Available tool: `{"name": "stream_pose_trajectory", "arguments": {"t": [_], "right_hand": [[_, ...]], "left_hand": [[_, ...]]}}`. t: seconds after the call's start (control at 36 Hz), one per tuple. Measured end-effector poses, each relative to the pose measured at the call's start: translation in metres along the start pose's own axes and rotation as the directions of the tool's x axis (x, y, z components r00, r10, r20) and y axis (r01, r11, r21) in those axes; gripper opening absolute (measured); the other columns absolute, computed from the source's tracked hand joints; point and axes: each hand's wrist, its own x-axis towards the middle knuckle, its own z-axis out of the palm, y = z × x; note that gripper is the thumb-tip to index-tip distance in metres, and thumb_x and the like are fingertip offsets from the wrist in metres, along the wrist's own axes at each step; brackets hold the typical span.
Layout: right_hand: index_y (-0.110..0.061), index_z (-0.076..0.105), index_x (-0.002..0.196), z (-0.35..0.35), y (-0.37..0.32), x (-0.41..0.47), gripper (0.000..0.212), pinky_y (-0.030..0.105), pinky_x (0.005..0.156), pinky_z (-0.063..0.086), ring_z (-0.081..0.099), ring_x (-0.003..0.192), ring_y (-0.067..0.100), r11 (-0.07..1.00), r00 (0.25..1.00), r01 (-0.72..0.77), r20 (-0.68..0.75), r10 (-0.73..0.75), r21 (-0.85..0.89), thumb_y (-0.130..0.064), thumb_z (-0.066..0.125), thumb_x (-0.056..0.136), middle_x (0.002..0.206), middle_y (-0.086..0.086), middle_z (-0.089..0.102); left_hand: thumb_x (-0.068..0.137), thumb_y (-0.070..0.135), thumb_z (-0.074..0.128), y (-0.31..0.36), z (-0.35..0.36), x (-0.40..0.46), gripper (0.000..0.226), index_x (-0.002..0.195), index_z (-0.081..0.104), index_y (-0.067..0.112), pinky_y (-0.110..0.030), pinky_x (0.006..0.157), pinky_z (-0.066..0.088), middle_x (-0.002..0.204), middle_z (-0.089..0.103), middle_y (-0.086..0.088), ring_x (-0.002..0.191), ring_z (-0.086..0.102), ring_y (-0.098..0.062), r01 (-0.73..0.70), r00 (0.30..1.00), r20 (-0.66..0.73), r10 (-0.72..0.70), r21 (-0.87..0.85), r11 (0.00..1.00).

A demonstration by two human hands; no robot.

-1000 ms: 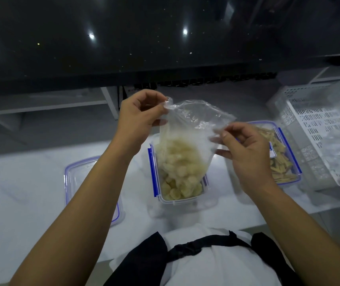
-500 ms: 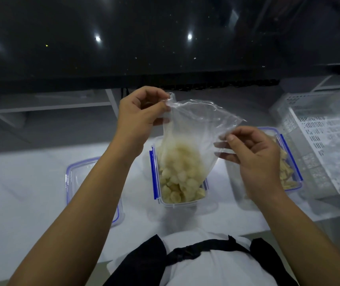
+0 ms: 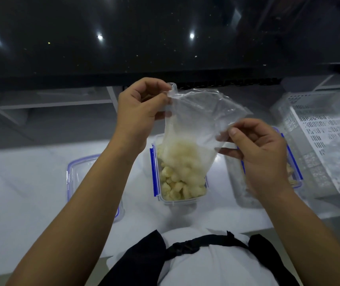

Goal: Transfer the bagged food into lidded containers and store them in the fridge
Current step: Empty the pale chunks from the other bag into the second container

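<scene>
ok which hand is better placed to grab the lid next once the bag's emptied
Left. The lid lies on the counter under the left hand's forearm, left of the container. The right hand, pinching the bag, would have to cross over.

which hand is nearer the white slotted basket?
Right. The right hand pinches the bag just left of the white slotted basket; the left hand grips the bag's far corner.

Both forearms are seen bare to the elbow, no sleeves reaching them; the left hand (image 3: pixel 139 112) and right hand (image 3: pixel 262 155) are uncovered, no gloves or rings noted; a white top (image 3: pixel 212 265) is worn on the torso; black straps (image 3: pixel 204 243) are crossed over it, joined by a buckled band across the chest.
</scene>
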Motion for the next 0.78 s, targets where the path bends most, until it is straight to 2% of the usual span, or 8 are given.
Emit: {"name": "stream_pose_trajectory", "arguments": {"t": [0.06,0.17,0.25,0.61,0.78], "right_hand": [[-0.007,0.066,0.094,0.0,0.004,0.001,0.013,0.041,0.07,0.063,0.073,0.088,0.03,0.999,1.0,-0.023,-0.012,0.023,-0.031,0.003,0.057,0.096,0.083,0.009,0.073],[-0.012,0.068,0.092,-0.001,0.005,0.003,0.016,0.034,0.068,0.061,0.073,0.088,0.028,0.999,0.999,-0.013,0.034,0.014,-0.047,0.0,0.059,0.096,0.086,0.01,0.074],[-0.009,0.067,0.094,-0.001,0.008,0.004,0.013,0.033,0.066,0.061,0.073,0.087,0.029,0.999,0.999,-0.041,-0.026,0.041,-0.007,0.001,0.059,0.096,0.086,0.011,0.073],[-0.004,0.065,0.097,-0.007,-0.004,0.01,0.01,0.038,0.066,0.062,0.072,0.083,0.03,1.0,0.999,-0.005,-0.054,0.005,-0.003,0.001,0.056,0.097,0.085,0.012,0.072],[-0.008,0.066,0.093,-0.005,-0.011,0.016,0.015,0.039,0.066,0.062,0.071,0.083,0.031,1.0,0.998,0.014,-0.064,-0.013,0.013,0.002,0.056,0.097,0.082,0.01,0.071]], "left_hand": [[0.091,-0.003,0.064,0.001,0.002,0.001,0.022,0.089,0.07,0.018,-0.037,0.073,0.059,0.084,0.072,0.002,0.084,0.071,-0.022,0.016,1.0,-0.016,-0.016,-0.019,1.0],[0.09,-0.001,0.065,0.006,0.005,0.004,0.02,0.088,0.071,0.018,-0.036,0.073,0.061,0.084,0.072,0.001,0.083,0.071,-0.023,-0.005,1.0,0.013,0.004,0.025,1.0],[0.09,-0.002,0.064,0.007,0.007,0.004,0.02,0.088,0.071,0.018,-0.037,0.073,0.061,0.084,0.072,0.0,0.082,0.07,-0.022,-0.004,1.0,-0.003,0.004,0.032,0.999],[0.087,-0.002,0.065,0.02,0.015,0.005,0.025,0.084,0.072,0.022,-0.031,0.067,0.058,0.078,0.071,0.004,0.079,0.07,-0.017,-0.052,0.999,0.012,0.052,0.035,0.998],[0.089,-0.001,0.065,0.024,0.017,0.006,0.021,0.086,0.071,0.019,-0.03,0.067,0.058,0.079,0.071,0.004,0.08,0.069,-0.016,-0.072,0.997,0.019,0.071,0.067,0.995]]}}
